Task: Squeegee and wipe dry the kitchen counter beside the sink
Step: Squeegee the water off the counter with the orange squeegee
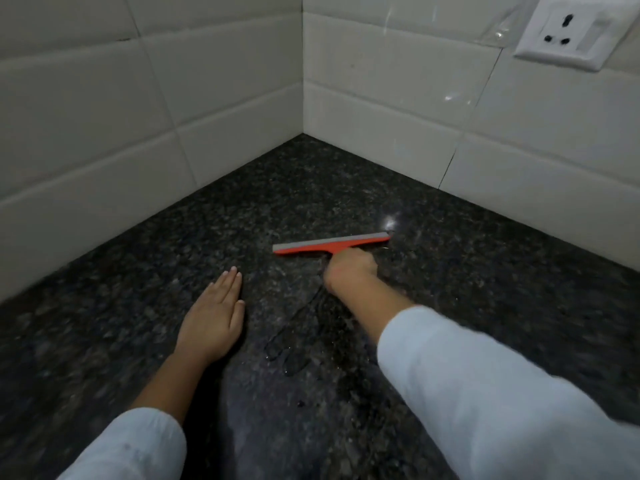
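A dark speckled granite counter point(138, 306) fills the lower view and runs into a tiled corner. My right hand point(351, 270) is closed around the handle of an orange squeegee point(330, 243), whose grey blade lies across the counter towards the corner. A streak of water point(298, 334) trails on the stone beneath my right forearm. My left hand point(213, 315) rests flat on the counter, palm down, fingers together, to the left of the squeegee. The sink is out of view.
White tiled walls point(104, 126) meet in a corner point(303, 133) behind the counter. A white wall socket point(575, 29) under a clear plastic cover sits on the right wall, top right.
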